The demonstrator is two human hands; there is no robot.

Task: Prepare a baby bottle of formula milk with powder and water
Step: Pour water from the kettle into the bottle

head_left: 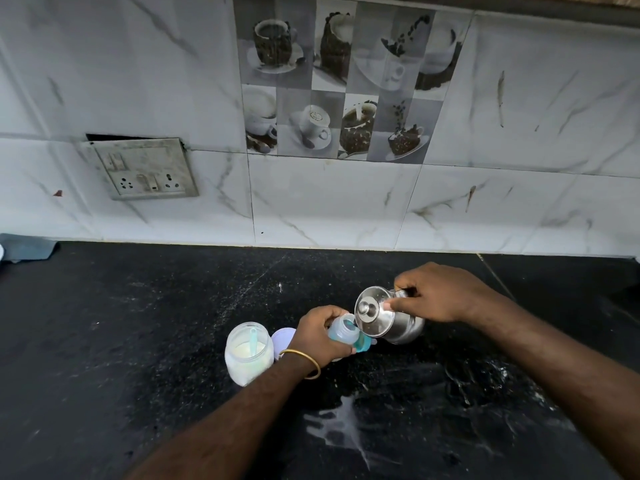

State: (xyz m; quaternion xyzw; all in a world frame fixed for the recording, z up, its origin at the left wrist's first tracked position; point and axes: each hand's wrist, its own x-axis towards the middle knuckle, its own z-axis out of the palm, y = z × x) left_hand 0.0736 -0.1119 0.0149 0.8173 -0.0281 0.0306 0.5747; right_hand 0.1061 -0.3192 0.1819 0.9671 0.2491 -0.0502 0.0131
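The left grip curls round the open baby bottle, tilting it above the black bench. The right grip clasps a steel jug, lid on, tipped so its rim meets the bottle's mouth. Just left of the left grip stands an open powder jar with a scoop inside; a lilac lid sits between them.

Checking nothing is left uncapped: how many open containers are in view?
2: the baby bottle gripped in the left hand, and the powder jar standing beside its wrist. The steel pot is lidded.
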